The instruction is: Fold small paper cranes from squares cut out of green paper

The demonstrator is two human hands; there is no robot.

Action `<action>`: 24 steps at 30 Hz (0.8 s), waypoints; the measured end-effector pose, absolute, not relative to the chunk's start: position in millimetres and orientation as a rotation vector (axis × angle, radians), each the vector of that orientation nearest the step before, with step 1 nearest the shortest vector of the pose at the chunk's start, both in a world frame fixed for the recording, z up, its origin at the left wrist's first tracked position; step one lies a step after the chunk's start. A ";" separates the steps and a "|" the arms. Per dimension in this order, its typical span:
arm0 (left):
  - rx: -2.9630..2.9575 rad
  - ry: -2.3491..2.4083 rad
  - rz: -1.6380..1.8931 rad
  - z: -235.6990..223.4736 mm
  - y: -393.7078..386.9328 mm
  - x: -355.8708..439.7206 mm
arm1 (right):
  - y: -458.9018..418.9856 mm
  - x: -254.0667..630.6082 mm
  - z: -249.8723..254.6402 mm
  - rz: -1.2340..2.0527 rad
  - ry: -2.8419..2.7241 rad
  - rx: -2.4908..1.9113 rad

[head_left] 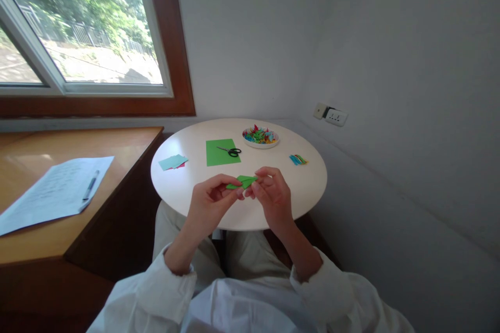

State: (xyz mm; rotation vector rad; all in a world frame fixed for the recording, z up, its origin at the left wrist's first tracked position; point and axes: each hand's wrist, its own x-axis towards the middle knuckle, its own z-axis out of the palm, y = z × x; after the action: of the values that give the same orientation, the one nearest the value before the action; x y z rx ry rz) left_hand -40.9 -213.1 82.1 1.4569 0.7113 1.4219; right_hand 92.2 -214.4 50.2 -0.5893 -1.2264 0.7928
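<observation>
A small folded piece of green paper (246, 181) is held between my two hands above the front part of the round white table (175, 187). My left hand (213, 197) pinches its left end between thumb and fingers. At the other end, my right hand (273, 197) grips the paper with thumb and forefinger. Just beyond my hands lies a flat green paper sheet (219, 158), with black-handled scissors (234, 152) resting on it, blades toward the left.
Behind stands a white dish (261, 144) filled with colourful folded paper pieces. Coloured strips (299, 159) lie at the right, light blue and red paper squares (173, 162) at the left. A wooden desk (128, 151) holds written sheets (58, 187) and a pen (91, 186).
</observation>
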 end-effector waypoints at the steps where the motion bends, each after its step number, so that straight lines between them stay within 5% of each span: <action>1: 1.456 0.709 1.421 82.6 -213.2 -40.9 | -215.5 92.2 50.4 0.775 -1.245 -0.586; 24: 1.525 0.727 1.422 83.7 -216.0 -41.6 | -221.0 92.0 59.1 0.728 -1.318 -0.597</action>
State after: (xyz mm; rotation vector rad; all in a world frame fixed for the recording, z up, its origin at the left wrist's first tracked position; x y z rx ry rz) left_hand -41.6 -216.0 83.7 1.5249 0.7267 1.4219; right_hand 92.0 -221.0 59.1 -0.5971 -1.3180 0.7284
